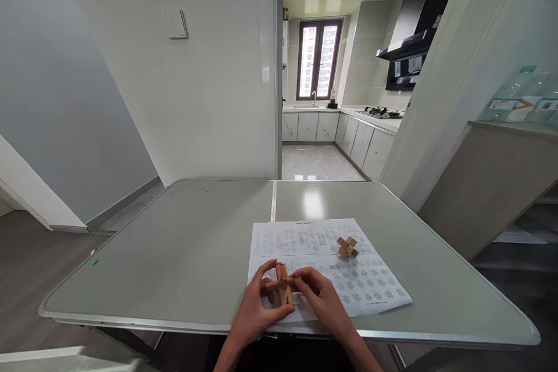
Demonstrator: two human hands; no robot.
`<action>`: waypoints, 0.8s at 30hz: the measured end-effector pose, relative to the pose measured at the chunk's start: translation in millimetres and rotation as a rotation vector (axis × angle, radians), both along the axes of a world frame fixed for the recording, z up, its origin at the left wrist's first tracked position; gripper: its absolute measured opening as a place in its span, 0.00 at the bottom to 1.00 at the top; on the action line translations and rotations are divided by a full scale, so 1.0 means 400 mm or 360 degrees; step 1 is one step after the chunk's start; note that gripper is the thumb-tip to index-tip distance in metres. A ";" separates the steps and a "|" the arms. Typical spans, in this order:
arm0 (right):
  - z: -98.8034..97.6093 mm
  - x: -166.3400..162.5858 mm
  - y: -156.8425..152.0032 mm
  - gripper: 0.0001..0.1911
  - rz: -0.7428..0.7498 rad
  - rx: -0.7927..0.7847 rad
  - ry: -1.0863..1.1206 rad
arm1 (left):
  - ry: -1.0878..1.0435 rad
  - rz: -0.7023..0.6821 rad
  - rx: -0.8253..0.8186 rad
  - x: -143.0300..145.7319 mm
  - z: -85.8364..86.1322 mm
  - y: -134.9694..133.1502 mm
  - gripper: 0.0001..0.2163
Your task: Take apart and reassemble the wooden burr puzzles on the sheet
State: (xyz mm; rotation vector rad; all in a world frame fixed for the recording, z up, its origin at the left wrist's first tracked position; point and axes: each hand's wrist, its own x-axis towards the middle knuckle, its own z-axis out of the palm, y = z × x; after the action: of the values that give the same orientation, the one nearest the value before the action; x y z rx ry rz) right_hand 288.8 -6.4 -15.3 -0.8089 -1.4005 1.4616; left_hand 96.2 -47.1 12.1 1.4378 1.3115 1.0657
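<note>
A cross-shaped wooden interlocking puzzle (pixel 284 286) is held just above the near part of a printed sheet. My left hand (pixel 257 308) grips it from the left, thumb at the lower end of one bar and fingers at its upper end. From the right, my right hand (pixel 320 296) pinches the end of the sideways bar. A dark mark shows on the near bar. Farther off to the right, a second wooden puzzle (pixel 347 247) rests on the instruction sheet (pixel 305 241), which carries rows of small line drawings. Fingers hide parts of the held puzzle.
The grey-green folding table (pixel 174 256) has a metal rim and a seam down its middle. A small teal bit (pixel 95 262) lies near its left edge. Large water bottles (pixel 518 99) stand on a cabinet (pixel 492 186) to the right. A kitchen opens beyond.
</note>
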 end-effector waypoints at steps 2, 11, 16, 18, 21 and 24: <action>-0.002 0.002 0.000 0.23 -0.0003 0.0004 -0.0016 | 0.0019 0.0003 -0.0011 0.002 0.003 -0.001 0.40; -0.021 0.006 0.005 0.22 -0.0023 0.0068 -0.0184 | 0.0058 -0.0051 0.0023 0.002 0.000 -0.002 0.39; -0.019 0.001 0.008 0.22 -0.0022 0.0043 -0.0163 | 0.0066 -0.0066 0.0024 0.000 -0.009 0.001 0.39; -0.023 0.001 0.009 0.22 -0.0020 0.0044 -0.0169 | 0.0058 -0.0053 0.0030 0.001 -0.011 0.002 0.40; -0.028 0.000 0.010 0.22 -0.0034 0.0046 -0.0168 | 0.0074 -0.0050 0.0023 0.002 -0.009 0.002 0.39; -0.030 -0.002 0.010 0.22 -0.0038 0.0039 -0.0145 | 0.0086 -0.0066 0.0014 0.003 -0.006 0.001 0.39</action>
State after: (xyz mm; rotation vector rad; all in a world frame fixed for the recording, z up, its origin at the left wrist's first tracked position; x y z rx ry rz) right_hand 287.8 -2.2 -27.1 -0.8829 -1.4690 1.4021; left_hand 97.5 -46.6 9.8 1.5032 1.3110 1.0131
